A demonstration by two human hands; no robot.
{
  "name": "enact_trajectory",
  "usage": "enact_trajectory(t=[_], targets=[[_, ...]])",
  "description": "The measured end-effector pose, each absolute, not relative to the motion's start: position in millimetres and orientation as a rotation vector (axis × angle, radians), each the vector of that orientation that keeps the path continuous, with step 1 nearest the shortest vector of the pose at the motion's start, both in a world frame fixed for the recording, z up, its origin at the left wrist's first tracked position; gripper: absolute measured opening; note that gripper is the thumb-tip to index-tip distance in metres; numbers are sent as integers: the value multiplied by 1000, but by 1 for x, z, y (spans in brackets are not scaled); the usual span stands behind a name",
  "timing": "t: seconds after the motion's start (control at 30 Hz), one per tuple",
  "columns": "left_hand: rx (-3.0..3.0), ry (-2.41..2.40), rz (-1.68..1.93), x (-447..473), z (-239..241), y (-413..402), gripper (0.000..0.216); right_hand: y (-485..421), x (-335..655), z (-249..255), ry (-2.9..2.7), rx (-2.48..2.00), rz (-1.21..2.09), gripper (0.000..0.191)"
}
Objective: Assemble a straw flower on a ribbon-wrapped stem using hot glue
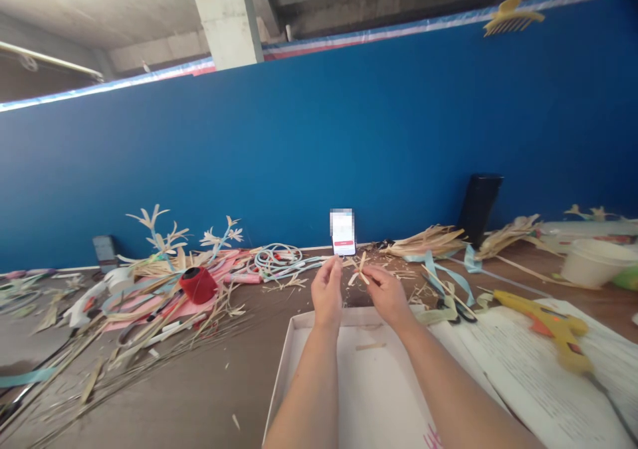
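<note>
My right hand [389,295] pinches a small flower of pale straw strips [359,269], its petals spread out like a star. Just left of it, my left hand [326,293] has its thumb and fingers closed together; whatever lies between the tips is too small to make out. Both hands are above the far edge of a shallow white box lid [381,376], in which one short straw strip [371,347] lies. Straw scraps [399,269] are scattered on the brown table beyond my right hand.
A lit phone [343,233] leans against the blue partition [299,143]. At left are straw flowers [172,240], a red spool [198,285] and coiled cord [276,261]. At right lie scissors [463,313], a yellow glue gun [553,329] on printed paper and a white tub [595,263].
</note>
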State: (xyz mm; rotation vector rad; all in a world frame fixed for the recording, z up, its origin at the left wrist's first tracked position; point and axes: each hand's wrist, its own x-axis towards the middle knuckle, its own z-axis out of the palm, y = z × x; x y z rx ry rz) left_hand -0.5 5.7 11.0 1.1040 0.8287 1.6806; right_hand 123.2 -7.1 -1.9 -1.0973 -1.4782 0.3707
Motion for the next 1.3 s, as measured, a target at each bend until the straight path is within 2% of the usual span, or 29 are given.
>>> enact_trajectory(t=[0.2,0.47,1.03,1.3], targets=[[1344,962,1759,-3,13,2,24,-9,121,-1,-1584,-1041,305,21],[1344,1034,1907,-2,7,8,16,-7,118,-4,-1550,-1047,333,22],[1104,1040,1855,-3,-2,16,19,-13,110,3,-1501,-985,524,21],[960,1088,1748,-5,-3,17,38,-13,112,6,-1400,-998,597,23]])
